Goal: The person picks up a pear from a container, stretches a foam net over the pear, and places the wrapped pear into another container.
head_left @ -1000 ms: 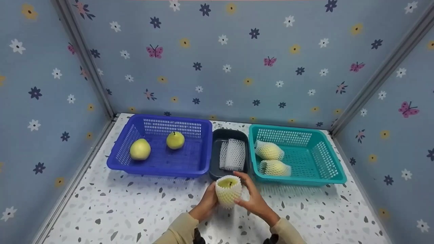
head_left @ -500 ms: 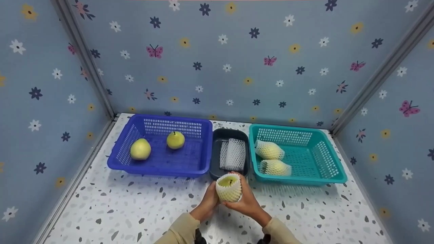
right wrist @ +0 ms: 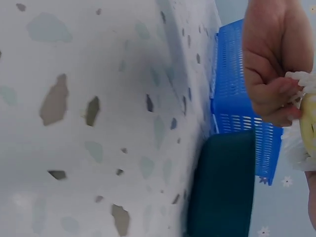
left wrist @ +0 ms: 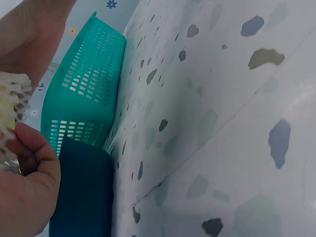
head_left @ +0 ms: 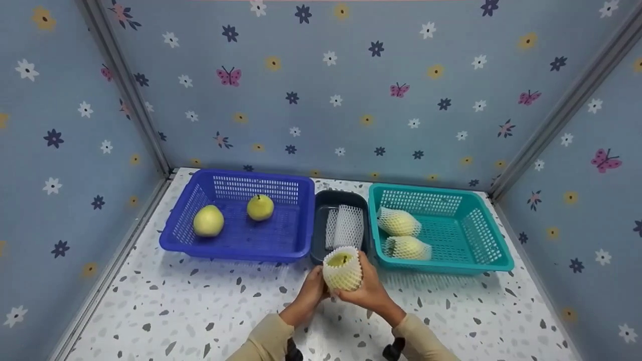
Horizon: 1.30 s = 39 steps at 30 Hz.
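Note:
A yellow-green pear (head_left: 339, 259), its stem showing at the top, sits inside a white foam net sleeve (head_left: 346, 280) just in front of the dark tray. My right hand (head_left: 372, 290) grips the sleeved pear from the right, thumb across its front. On the other side, my left hand (head_left: 308, 295) pinches the sleeve's edge between thumb and curled fingers, as the left wrist view also shows the left hand (left wrist: 29, 180). Only a sliver of the right hand (right wrist: 311, 195) enters the right wrist view, beside the sleeved pear at the edge.
A purple-blue basket (head_left: 230, 254) at left holds two bare pears (head_left: 208, 221). In the middle, a dark tray (head_left: 319, 245) contains foam net sleeves (head_left: 348, 226). The teal basket (head_left: 444, 265) at right holds two sleeved pears (head_left: 399, 223). Patterned walls enclose the speckled table (head_left: 225, 311).
Over the last second my right hand has closed round the sleeved pear. Both hands now hold it slightly farther forward and to the right, nearer the dark tray.

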Tool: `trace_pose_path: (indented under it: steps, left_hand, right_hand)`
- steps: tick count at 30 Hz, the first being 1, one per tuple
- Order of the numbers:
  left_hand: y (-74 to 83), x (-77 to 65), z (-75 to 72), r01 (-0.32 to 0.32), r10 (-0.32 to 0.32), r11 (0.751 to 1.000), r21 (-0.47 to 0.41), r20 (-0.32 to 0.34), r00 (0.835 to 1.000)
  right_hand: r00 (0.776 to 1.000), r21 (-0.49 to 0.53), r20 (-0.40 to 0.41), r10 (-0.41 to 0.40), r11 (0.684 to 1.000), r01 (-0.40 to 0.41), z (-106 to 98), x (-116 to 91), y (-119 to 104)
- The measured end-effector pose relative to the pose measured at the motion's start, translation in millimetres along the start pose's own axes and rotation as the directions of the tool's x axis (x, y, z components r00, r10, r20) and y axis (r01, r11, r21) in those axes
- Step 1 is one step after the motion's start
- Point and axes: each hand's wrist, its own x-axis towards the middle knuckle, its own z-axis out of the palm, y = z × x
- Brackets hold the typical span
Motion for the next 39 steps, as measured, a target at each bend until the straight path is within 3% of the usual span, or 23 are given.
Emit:
trace_pose_path:
  steps: [4, 7, 11, 14, 16, 19, 24, 27, 30, 32, 35, 39]
  left_hand:
    - [7.0, -0.3, -3.5, -0.077, 0.074, 0.995, 0.06, 0.056, 0.996]
    - [14.8, -1.7, -6.4, -0.148, 0.137, 0.978, 0.147, 0.084, 0.987]
    - [26.1, -3.4, -11.4, -0.225, 0.199, 0.935, 0.275, 0.12, 0.973]
    - [31.1, -1.6, -17.9, -0.312, 0.27, 0.877, 0.365, 0.163, 0.949]
    - [31.8, 2.3, -24.5, -0.373, 0.324, 0.823, 0.429, 0.184, 0.928]
    - [33.1, 9.6, -36.0, -0.445, 0.411, 0.716, 0.538, 0.191, 0.892]
    - [44.1, 18.5, -56.5, -0.475, 0.529, 0.527, 0.704, 0.166, 0.832]
    - [50.7, 23.6, -69.5, -0.463, 0.592, 0.382, 0.8, 0.173, 0.787]
    - [54.3, 29.5, -82.3, -0.429, 0.62, 0.24, 0.871, 0.202, 0.758]
    - [55.1, 33.5, -90.0, -0.398, 0.619, 0.159, 0.904, 0.222, 0.753]
    - [54.9, 38.3, -99.2, -0.347, 0.595, 0.081, 0.934, 0.234, 0.769]
    - [52.8, 42.0, -106.4, -0.301, 0.56, 0.031, 0.953, 0.233, 0.795]
  right_hand:
    - [1.0, -0.027, -0.004, 0.013, 1.0, -0.013, -13, 10, -7]
    - [0.999, -0.059, 0.008, 0.035, 0.998, -0.035, -25, 17, -13]
    - [0.997, -0.111, 0.019, 0.074, 0.991, -0.071, -44, 27, -19]
    - [0.996, -0.147, 0.016, 0.083, 0.986, -0.08, -60, 35, -21]
    - [0.997, -0.172, 0.016, 0.082, 0.982, -0.078, -70, 40, -22]
    - [0.996, -0.181, 0.016, 0.092, 0.98, -0.088, -86, 45, -21]
    - [0.988, -0.184, 0.003, 0.153, 0.972, -0.15, -112, 48, -8]
    - [0.98, -0.231, -0.017, 0.2, 0.953, -0.199, -129, 48, 11]
    - [0.973, -0.293, -0.038, 0.228, 0.928, -0.229, -149, 48, 32]
    - [0.971, -0.323, -0.051, 0.235, 0.916, -0.239, -161, 48, 41]
    - [0.965, -0.357, -0.075, 0.253, 0.896, -0.263, -179, 47, 52]
    - [0.949, -0.394, -0.111, 0.295, 0.864, -0.314, -201, 44, 65]
